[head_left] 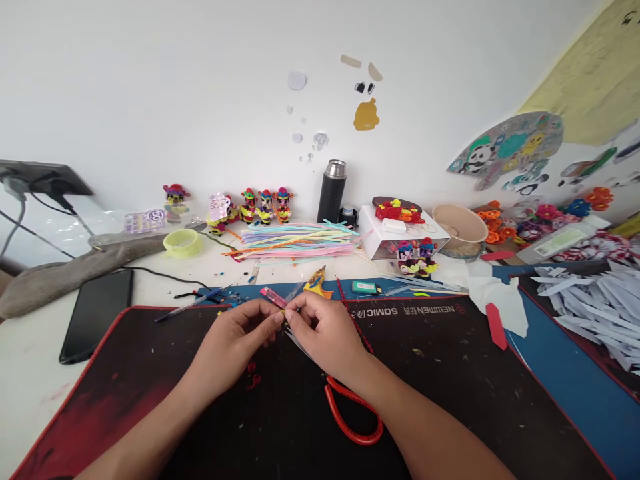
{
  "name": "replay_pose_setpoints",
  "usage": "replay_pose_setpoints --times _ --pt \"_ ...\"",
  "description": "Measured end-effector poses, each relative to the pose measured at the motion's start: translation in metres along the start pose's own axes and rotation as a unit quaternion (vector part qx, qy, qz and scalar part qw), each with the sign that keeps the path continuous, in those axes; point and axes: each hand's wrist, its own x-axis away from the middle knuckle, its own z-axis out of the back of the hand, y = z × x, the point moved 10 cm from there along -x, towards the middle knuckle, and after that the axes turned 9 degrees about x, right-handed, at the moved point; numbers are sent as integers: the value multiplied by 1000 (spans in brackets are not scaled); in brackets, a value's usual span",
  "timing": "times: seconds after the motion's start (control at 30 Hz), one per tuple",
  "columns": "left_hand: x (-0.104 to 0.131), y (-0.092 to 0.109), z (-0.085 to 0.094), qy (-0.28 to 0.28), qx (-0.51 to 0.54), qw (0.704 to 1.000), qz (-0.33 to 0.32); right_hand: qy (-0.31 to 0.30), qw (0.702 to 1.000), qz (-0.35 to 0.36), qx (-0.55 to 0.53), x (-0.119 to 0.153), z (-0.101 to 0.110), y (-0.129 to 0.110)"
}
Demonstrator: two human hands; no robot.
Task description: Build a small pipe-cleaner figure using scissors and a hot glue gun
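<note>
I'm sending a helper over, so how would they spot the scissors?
Find the black mat, then the right hand above it. The scissors lie partly hidden beneath that hand. Their smooth red handle loop sets them apart from the fuzzy dark-red strand.

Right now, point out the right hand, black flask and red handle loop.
Right hand (327, 333): head view, back of hand.
Black flask (333, 195): head view, black body.
Red handle loop (360, 439): head view, near curve.

Two grips (330, 333), one thermos (332, 193), one phone (96, 317), one power strip (76, 179)
</note>
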Motion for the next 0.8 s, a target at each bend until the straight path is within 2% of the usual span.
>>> replay_pose_setpoints --times 0.1,0.3,0.5,0.8 --pt "-1 0 -1 -15 15 1000 4 -12 999 -17 -30 0 -2 2" --pt "-3 -4 9 -4 43 999 15 -33 994 -57 -88 2 -4 7" --pt "-2 -2 3 -29 56 998 15 -40 992 -67 -95 2 -5 8" --pt "-2 5 0 -31 54 998 8 -54 989 -72 -116 4 -11 8"
